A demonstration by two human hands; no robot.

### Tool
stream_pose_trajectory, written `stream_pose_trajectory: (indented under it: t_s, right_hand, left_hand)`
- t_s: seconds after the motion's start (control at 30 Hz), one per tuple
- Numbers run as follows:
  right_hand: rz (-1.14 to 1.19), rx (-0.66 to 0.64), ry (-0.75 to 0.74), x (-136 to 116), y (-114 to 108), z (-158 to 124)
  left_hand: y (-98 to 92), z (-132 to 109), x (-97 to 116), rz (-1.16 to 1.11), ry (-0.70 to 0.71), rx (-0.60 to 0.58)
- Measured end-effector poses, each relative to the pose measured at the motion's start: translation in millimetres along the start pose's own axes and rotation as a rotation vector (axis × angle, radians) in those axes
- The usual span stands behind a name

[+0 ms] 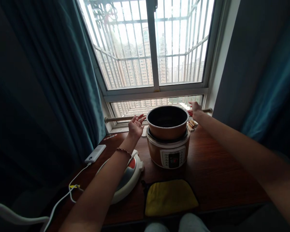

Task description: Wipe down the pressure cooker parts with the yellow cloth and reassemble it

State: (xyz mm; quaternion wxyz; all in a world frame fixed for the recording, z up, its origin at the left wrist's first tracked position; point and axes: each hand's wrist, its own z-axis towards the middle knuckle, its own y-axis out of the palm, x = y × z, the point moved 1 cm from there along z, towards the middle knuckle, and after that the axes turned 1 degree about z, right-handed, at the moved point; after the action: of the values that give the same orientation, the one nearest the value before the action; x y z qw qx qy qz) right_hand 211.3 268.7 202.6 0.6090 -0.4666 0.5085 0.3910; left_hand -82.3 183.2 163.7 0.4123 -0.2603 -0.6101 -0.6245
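A round inner pot (168,130), dark inside and copper-brown outside, sits raised in the opening of a brown and white cooker (152,149) with a control panel on its front. My left hand (136,126) is just left of the pot's rim, palm up, fingers spread, holding nothing. On the other side, my right hand (194,109) is beside the rim with its fingers apart and nothing in them. A round white lid (131,185) lies on the table, partly hidden under my left forearm.
The wooden table (215,167) bears a yellow cloth pouch (170,198) near its front edge and a white power bank (95,153) with a cable at the left. A rod (118,119) crosses before the barred window. Blue curtains (62,64) hang at both sides.
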Motion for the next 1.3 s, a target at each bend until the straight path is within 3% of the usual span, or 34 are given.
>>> stream_pose_trajectory:
  t_s: [0.4, 1.3]
  right_hand:
    - [0.125, -0.002, 0.198, 32.0, 8.1, 6.5]
    - [0.003, -0.041, 0.22, 66.6, 17.9, 11.2]
  left_hand:
    - [-12.9, -4.2, -13.7, 0.076, -0.028, 0.011]
    - [-27.4, -8.9, -33.9, 0.179, -0.077, 0.089]
